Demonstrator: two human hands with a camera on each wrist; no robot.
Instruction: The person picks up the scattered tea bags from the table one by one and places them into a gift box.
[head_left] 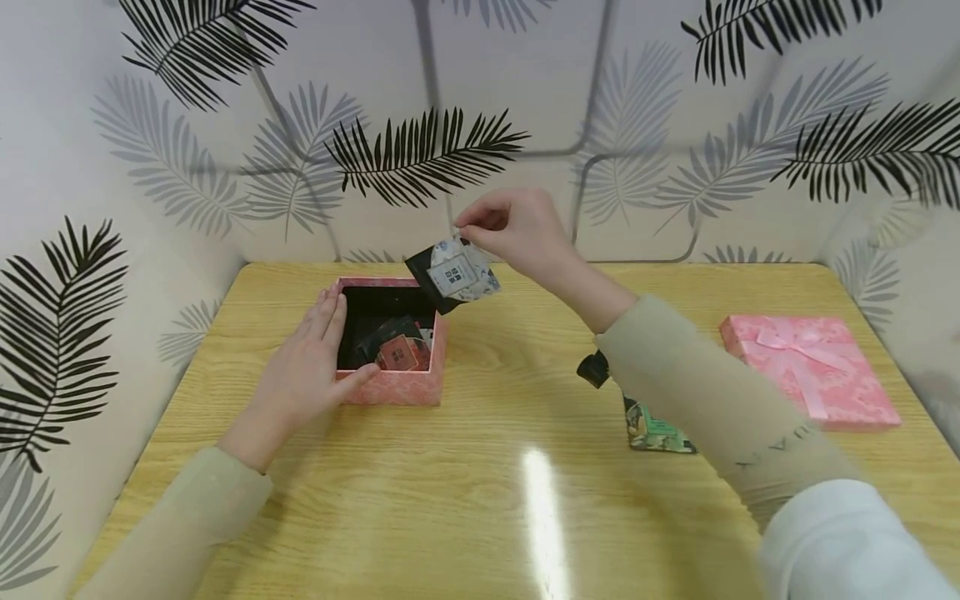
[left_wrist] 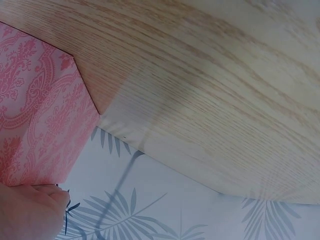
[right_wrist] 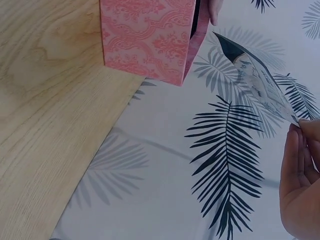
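Left hand (head_left: 311, 362) lies flat with straight fingers against the near-left side of the open pink patterned cardboard box (head_left: 397, 386), the thumb along its front wall and the fingertips reaching the left rim; the left wrist view shows only a bit of that hand (left_wrist: 27, 212) at the box's damask-printed wall (left_wrist: 37, 115) with the pale wood-grain tabletop (left_wrist: 210, 85) beyond. Inside the box's black interior sit several small packets, a reddish-brown square one (head_left: 399, 353) plainest among them, the others too dark to tell apart. To the right, nearer the person, a small green floral-printed pouch (head_left: 660, 433) lies on the table (head_left: 480, 500), partly hidden by the right forearm's beige sleeve (head_left: 712, 408), and a small black object (head_left: 592, 369) shows just beside that sleeve. Farther right, well apart from the box, lies the flat pink lid with a pink ribbon bow (head_left: 810, 367). Right hand (head_left: 513, 229) is raised above the table behind the box, its thumb and fingertips pinching the top corner of a small black-backed sachet with a blue-and-white printed face (head_left: 453, 273), which hangs tilted just over the box's far-right corner without touching it. From the right wrist view, the sachet (right_wrist: 260, 85) hangs edge-on from the fingers (right_wrist: 300, 165), beside the box (right_wrist: 150, 35). Behind everything stands a white wall printed with black and grey palm leaves (head_left: 427, 150).
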